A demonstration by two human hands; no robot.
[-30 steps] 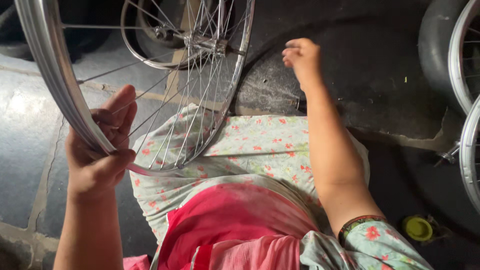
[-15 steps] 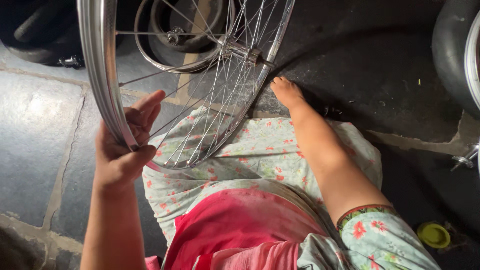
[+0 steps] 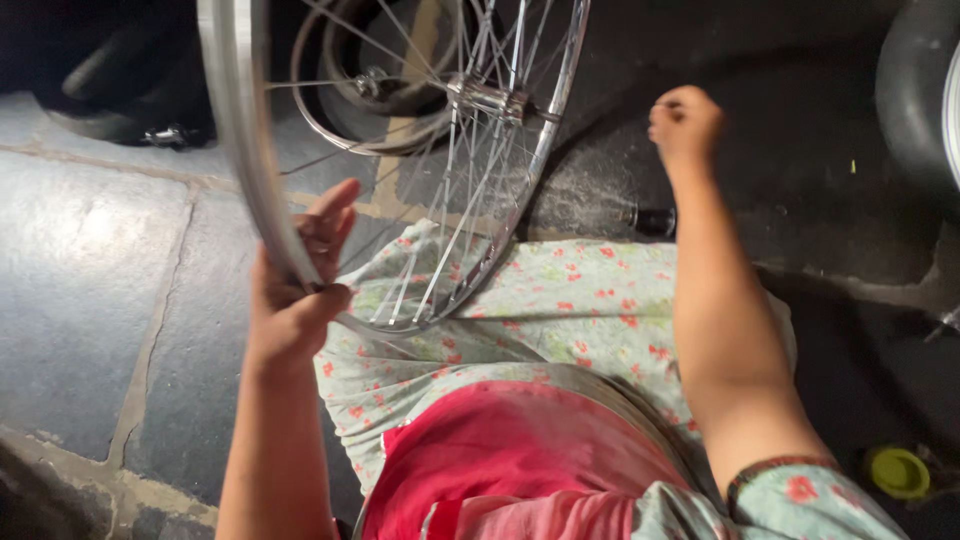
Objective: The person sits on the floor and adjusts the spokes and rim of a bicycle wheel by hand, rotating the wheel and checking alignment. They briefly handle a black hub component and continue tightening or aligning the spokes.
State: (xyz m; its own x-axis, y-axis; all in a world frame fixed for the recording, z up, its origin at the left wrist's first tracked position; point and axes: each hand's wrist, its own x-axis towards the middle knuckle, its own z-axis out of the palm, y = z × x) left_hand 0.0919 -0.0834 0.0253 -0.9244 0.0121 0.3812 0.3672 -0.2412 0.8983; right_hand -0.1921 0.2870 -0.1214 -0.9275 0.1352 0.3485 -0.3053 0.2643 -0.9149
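A silver spoked bicycle wheel rim (image 3: pixel 238 150) stands upright across my lap, its hub (image 3: pixel 487 98) near the top middle. My left hand (image 3: pixel 295 290) grips the rim's near edge, fingers wrapped round the metal. My right hand (image 3: pixel 684 122) is out to the right of the wheel, above the dark floor, fingers curled into a loose fist. Whether it pinches something small I cannot tell. My lap is covered in pale floral cloth (image 3: pixel 560 310) with a red cloth (image 3: pixel 520 460) nearer me.
Grey stone slabs (image 3: pixel 90 290) lie to the left. A second wheel and dark tyre (image 3: pixel 370 90) lie behind the rim. Another tyre (image 3: pixel 915 90) sits at the right edge. A small black object (image 3: pixel 655 218) and a yellow-green cap (image 3: pixel 898 470) rest on the floor.
My right hand has lifted away from the wheel's right edge and moved out to the right, closing into a fist. The left hand keeps its grip on the rim.
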